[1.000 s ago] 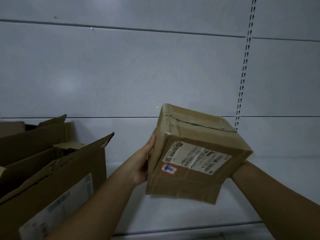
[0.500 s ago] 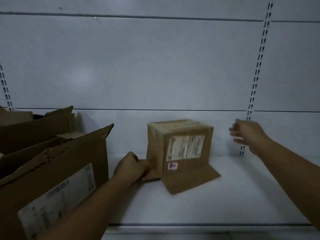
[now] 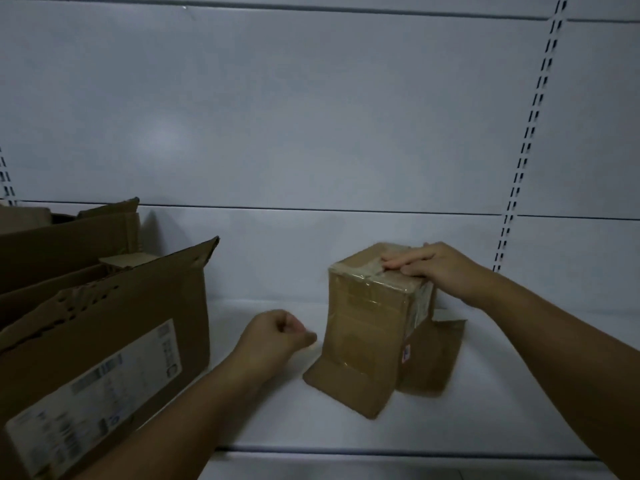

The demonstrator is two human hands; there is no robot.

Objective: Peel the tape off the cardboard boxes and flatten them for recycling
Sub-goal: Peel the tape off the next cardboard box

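Shows big box [image 3: 114,341] opened yet unflattened at left of shelf [image 3: 277,427]. Stands small box [image 3: 367,323] upright mid-shelf, bottom flaps splayed, top sealed. Rests right grip [image 3: 440,268] flat, fingers straight, on tape [image 3: 360,271]; curls left grip [image 3: 273,336] empty beside box. Leaves peeling, flattening undone.

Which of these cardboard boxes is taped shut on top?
The small box under the right hand; the large labelled box at left is open on top.

shelf [image 3: 284,424]: white, level, under left hand [image 3: 273,336] | back panel [image 3: 311,116]: pale grey, horizontal seams, behind right hand [image 3: 446,271] | slotted upright [image 3: 530,133]: above-right of right hand | second slotted upright [image 3: 6,178]: far left of left hand, cut by frame edge
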